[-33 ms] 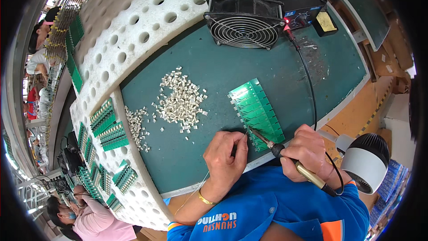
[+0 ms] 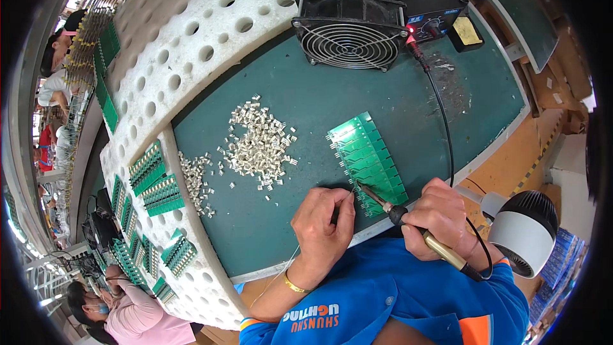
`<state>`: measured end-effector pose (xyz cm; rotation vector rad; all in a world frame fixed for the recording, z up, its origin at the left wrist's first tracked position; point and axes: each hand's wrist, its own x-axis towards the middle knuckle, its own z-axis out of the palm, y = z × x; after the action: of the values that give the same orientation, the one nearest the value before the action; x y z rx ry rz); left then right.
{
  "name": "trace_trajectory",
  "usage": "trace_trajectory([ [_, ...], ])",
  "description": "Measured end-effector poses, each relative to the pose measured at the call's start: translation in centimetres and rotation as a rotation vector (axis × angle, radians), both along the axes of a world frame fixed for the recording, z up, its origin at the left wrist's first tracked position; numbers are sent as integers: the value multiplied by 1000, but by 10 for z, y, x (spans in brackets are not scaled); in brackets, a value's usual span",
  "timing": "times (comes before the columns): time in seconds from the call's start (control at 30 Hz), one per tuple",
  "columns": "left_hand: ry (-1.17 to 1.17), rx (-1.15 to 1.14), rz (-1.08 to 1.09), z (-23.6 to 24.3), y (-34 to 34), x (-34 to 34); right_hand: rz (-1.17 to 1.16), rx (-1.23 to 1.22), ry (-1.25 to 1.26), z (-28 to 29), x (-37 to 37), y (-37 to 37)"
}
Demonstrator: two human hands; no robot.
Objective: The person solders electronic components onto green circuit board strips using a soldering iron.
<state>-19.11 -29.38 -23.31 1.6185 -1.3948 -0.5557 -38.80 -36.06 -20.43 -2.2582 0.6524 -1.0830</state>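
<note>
1. Green strips point(image 2: 163, 195) are laid on white foam point(image 2: 199, 233), probably to be kept apart from loose pieces; at least six are seen, overlap preventing an exact count.
2. White parts point(image 2: 258, 147) are heaped loose on the surface point(image 2: 300, 102), perhaps for easy reach: two heaps, the pieces too many to count.
3. One thin wire point(image 2: 281, 271) is led up to the left hand point(image 2: 322, 220), whose fingers are pinched together, apparently on it.
4. One fan point(image 2: 350, 32) is stood at the far side, perhaps for fumes.
5. One green board point(image 2: 367, 163) is laid flat, near right, likely for steadiness.
6. One soldering iron point(image 2: 396, 214) is grasped by the handle in the right hand's point(image 2: 439, 217) fingers, presumably away from heat, its tip at the board's near part.
</note>
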Motion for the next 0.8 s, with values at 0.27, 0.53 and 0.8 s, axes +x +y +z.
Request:
trace_trajectory([
  [0.27,-3,6,3,-1,-1,0,-10,-5,2,-1,0,0],
  [0.53,-5,-4,11,-2,0,0,-26,-6,-1,0,-1,1],
  [0.8,-12,36,24,2,7,1,-44,-11,-33,4,-4,2],
])
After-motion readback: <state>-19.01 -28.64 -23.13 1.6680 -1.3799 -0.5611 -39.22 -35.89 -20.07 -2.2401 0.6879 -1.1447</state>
